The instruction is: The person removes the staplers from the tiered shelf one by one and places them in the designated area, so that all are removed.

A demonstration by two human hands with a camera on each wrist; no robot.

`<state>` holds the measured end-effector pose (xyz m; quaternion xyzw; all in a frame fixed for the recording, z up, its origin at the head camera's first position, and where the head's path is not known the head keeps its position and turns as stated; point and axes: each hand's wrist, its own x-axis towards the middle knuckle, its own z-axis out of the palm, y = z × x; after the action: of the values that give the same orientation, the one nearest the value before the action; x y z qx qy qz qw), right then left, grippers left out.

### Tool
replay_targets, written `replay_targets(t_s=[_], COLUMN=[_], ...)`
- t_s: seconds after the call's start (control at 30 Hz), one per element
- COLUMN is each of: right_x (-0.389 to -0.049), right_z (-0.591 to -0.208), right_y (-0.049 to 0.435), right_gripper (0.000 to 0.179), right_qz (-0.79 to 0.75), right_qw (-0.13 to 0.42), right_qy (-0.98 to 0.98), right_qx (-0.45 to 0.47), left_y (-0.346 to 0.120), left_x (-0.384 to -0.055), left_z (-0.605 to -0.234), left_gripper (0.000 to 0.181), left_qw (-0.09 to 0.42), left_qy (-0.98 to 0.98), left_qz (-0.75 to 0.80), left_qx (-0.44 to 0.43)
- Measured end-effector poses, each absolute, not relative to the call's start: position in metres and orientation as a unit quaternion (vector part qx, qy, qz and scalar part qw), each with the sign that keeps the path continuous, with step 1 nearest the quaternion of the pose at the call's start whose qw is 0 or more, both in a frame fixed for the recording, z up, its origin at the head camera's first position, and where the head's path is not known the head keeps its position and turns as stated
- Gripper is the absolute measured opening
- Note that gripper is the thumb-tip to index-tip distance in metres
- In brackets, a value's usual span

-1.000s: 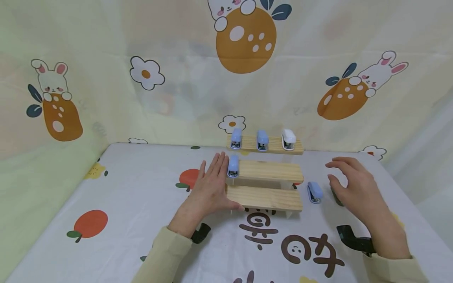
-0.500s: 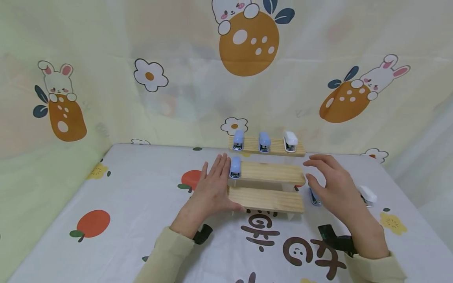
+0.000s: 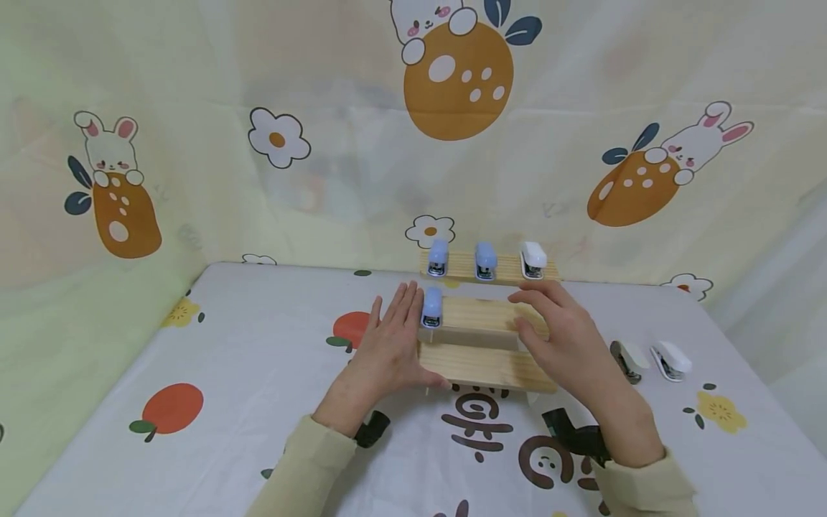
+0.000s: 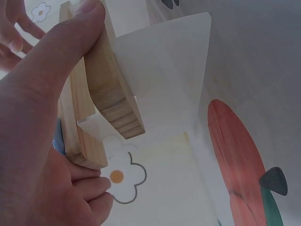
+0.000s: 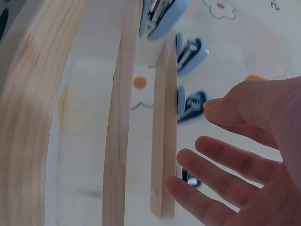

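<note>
My left hand (image 3: 388, 348) lies with straight fingers along the left end of a stepped wooden rack, its thumb resting on the front of the lowest board (image 3: 487, 365). In the left wrist view that thumb (image 4: 70, 44) presses the board's edge. A light-blue mini stapler (image 3: 432, 307) stands at the left of the middle board (image 3: 478, 314), beside my left fingertips. Over this board's right end hovers my right hand (image 3: 571, 345), fingers loosely bent and apart. Nothing is between those fingers (image 5: 221, 176) in the right wrist view.
On the back board (image 3: 459, 263) stand two blue staplers (image 3: 437, 258) (image 3: 485, 261) and a white stapler (image 3: 533, 260). Right of the rack, a pale stapler with a dark base (image 3: 628, 361) and a white stapler (image 3: 672, 360) lie on the printed cloth (image 3: 258, 402). A patterned curtain (image 3: 349, 179) hangs behind.
My right hand has moved left, from above the staplers on the table to over the rack's right end. It now hides the loose blue stapler. My left hand keeps its place.
</note>
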<state>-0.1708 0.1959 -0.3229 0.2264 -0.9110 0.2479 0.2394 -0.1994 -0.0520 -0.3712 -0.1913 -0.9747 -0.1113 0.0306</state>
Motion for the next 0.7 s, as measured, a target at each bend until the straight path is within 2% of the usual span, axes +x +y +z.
replay_targets(t_s=[0.7], right_x=[-0.182], right_z=[-0.328], right_y=[0.142], right_gripper=[0.03], right_qz=[0.277], right_qw=[0.192], right_qy=[-0.9], right_qx=[0.277], left_y=[-0.053], left_x=[-0.201], left_z=[-0.372], left_gripper=[0.144], left_qw=[0.02], left_qy=[-0.976], left_qz=[-0.105], left_qx=[-0.19])
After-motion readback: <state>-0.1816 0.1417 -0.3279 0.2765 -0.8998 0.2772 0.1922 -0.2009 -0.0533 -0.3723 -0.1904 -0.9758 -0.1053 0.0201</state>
